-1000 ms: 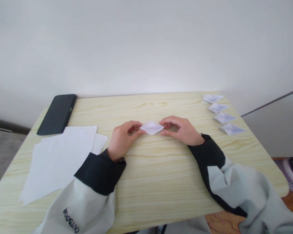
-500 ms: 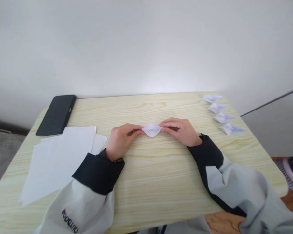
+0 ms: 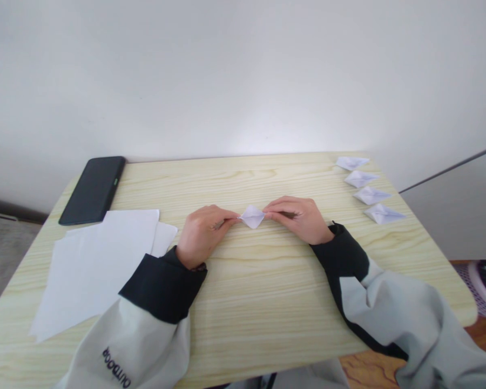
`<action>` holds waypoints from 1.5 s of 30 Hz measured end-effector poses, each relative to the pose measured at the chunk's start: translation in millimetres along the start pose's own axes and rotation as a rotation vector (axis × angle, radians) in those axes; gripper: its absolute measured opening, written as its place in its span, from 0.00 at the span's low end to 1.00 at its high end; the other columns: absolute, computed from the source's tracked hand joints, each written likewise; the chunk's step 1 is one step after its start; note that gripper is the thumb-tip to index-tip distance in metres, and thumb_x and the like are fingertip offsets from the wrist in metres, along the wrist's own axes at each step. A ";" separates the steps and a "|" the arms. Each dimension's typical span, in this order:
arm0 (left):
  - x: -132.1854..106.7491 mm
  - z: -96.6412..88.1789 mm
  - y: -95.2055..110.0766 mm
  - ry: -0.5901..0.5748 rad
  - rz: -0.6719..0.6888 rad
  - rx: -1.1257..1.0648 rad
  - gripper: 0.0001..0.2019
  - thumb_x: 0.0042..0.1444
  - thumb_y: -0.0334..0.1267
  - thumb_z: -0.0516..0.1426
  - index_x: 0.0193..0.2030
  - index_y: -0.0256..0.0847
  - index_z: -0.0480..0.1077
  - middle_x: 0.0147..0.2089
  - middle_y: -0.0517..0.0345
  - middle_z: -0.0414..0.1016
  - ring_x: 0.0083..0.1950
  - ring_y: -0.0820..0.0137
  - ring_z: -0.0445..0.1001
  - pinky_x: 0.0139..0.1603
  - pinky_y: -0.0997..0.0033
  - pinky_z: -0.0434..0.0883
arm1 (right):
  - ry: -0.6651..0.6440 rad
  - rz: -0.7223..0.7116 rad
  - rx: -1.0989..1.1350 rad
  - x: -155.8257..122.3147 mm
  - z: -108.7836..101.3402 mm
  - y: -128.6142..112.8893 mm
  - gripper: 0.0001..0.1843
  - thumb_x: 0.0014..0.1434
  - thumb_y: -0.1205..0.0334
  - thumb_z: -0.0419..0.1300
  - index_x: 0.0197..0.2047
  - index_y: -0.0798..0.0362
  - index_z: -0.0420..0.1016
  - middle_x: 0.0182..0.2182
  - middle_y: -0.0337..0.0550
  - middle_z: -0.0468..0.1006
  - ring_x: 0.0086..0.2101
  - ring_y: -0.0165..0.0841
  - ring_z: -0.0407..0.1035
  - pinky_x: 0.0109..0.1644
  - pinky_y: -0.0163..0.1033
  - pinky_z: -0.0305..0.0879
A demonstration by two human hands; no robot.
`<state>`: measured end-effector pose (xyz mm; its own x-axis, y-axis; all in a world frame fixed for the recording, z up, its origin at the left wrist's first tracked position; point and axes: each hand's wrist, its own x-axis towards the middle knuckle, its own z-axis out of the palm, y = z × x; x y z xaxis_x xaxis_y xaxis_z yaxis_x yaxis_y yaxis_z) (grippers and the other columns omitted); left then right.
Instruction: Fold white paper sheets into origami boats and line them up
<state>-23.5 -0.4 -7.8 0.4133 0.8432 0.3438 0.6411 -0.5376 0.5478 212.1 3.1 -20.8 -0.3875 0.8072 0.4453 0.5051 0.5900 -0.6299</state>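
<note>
A small folded white paper boat (image 3: pixel 252 216) is stretched between my two hands over the middle of the table. My left hand (image 3: pixel 204 231) pinches its left tip between thumb and fingers. At the opposite tip, my right hand (image 3: pixel 298 217) grips it the same way. The boat's centre shows as a pale diamond with a crease across it. Finished-looking folded paper boats (image 3: pixel 381 214), several of them, lie in a column at the table's right side, apart from my right hand.
Loose white paper sheets (image 3: pixel 93 270) overlap on the left of the wooden table (image 3: pixel 267 308), partly under my left sleeve. A black phone (image 3: pixel 92 190) lies behind them. A white wall (image 3: pixel 243 81) rises along the back edge. On the floor at right stands a purple basket (image 3: pixel 480 289).
The paper between my hands has opened from a wide, flat leaf shape into a narrower diamond. My left fingertips have shifted slightly right; my right hand is nearly still.
</note>
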 end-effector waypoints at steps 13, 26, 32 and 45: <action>0.6 4.8 -7.5 0.022 -0.109 -0.016 0.13 0.57 0.47 0.56 0.40 0.41 0.75 0.33 0.57 0.78 0.33 0.69 0.74 0.38 0.69 0.71 | 0.036 0.114 0.079 0.9 -0.2 -2.5 0.07 0.57 0.57 0.62 0.35 0.50 0.78 0.35 0.42 0.81 0.33 0.31 0.74 0.37 0.36 0.72; 3.7 4.2 -12.8 0.019 0.019 0.056 0.07 0.58 0.39 0.57 0.38 0.41 0.76 0.45 0.54 0.78 0.47 0.65 0.72 0.51 0.62 0.70 | 0.106 0.063 0.005 1.0 0.9 -1.9 0.05 0.56 0.61 0.63 0.35 0.52 0.77 0.36 0.45 0.81 0.37 0.32 0.75 0.44 0.39 0.72; 5.9 7.1 -10.4 -0.004 0.055 0.109 0.10 0.60 0.40 0.54 0.40 0.40 0.76 0.45 0.53 0.78 0.47 0.63 0.70 0.51 0.59 0.69 | 0.187 0.066 -0.003 2.3 4.0 2.2 0.04 0.57 0.63 0.62 0.33 0.53 0.78 0.34 0.44 0.80 0.36 0.31 0.74 0.42 0.36 0.71; 3.8 14.8 -0.4 -0.051 0.150 0.245 0.16 0.62 0.45 0.50 0.49 0.40 0.71 0.56 0.48 0.70 0.59 0.58 0.65 0.60 0.52 0.64 | 0.449 0.179 -0.133 -9.6 0.5 5.6 0.10 0.57 0.59 0.61 0.34 0.54 0.82 0.23 0.39 0.69 0.21 0.25 0.61 0.27 0.33 0.62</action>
<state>-12.6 2.9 -18.0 0.5430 0.7563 0.3649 0.7049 -0.6467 0.2913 218.3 -1.3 -29.0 0.0693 0.8073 0.5861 0.6382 0.4156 -0.6480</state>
